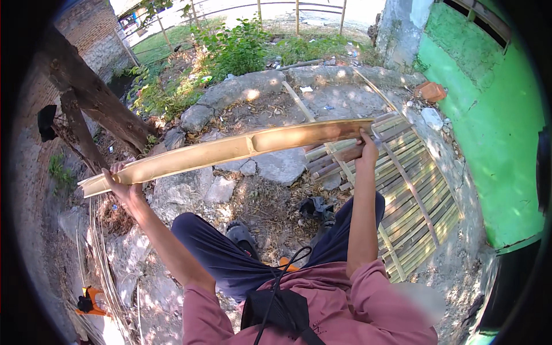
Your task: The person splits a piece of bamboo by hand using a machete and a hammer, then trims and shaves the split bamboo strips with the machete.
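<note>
A long split bamboo half (230,148) spans in front of me, its pale hollow inner side showing with a node near the middle. At its left end my left hand (123,187) is closed round the lower edge. My right hand (366,150) grips the other end, thumb against the inner face. Beside the right hand a brown, handle-like wooden piece (349,152) sticks out, with a curved metal edge (376,134) on the other side; whether both belong to one tool I cannot tell. Below that hand lies a panel of bamboo slats (411,184) joined by crosspieces.
Thin bamboo strips (103,247) lie at the left, near an orange-and-black object (91,301). A leaning tree trunk (100,109) stands at the left. Stone slabs (282,167) and rubble cover the ground before my feet. A green wall (494,126) rises at the right.
</note>
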A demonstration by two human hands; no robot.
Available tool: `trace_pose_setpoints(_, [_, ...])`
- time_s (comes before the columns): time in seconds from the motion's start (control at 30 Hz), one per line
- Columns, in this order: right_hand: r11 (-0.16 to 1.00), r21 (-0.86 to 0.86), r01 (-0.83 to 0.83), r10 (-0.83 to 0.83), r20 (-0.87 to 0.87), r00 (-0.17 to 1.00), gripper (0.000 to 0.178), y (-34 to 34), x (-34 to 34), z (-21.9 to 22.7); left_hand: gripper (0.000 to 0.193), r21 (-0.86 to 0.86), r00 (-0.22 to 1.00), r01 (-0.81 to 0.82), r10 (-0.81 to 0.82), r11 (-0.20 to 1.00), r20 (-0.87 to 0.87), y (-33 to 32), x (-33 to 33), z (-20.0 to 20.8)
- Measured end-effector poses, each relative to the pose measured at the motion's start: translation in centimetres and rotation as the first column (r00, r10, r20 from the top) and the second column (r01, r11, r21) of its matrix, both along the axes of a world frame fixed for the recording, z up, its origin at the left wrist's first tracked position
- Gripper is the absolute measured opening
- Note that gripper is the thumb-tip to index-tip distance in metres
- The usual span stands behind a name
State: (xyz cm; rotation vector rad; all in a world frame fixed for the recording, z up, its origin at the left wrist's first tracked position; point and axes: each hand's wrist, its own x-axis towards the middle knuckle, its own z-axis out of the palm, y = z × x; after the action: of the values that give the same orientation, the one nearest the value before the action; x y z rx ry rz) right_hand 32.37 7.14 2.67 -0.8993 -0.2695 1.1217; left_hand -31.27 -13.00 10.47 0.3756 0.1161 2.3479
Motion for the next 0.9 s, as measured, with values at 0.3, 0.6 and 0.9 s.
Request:
trace_pose_setpoints(0.3, [0.953,0.300,0.038,-0.053,0.040,0.998,0.021,0.2,7.5,11.3,0.077,-0.185,0.899,0.075,0.014,0.980,0.438,7.2,6.0,-10.5])
trace_pose_setpoints(0.6, [0.850,0.508,-0.142,-0.115,0.441,0.890,0.018,2.6,18.5,27.4,0.087,-0.371,0.815,0.060,0.169,0.927,0.555,17.5,22.5,-23.1])
trace_pose_setpoints(0.9, [0.789,0.544,-0.285,-0.143,0.614,0.777,0.024,-0.2,11.4,35.2,0.102,-0.404,0.747,0.545,-0.207,0.735,0.631,15.2,29.3,-27.8])
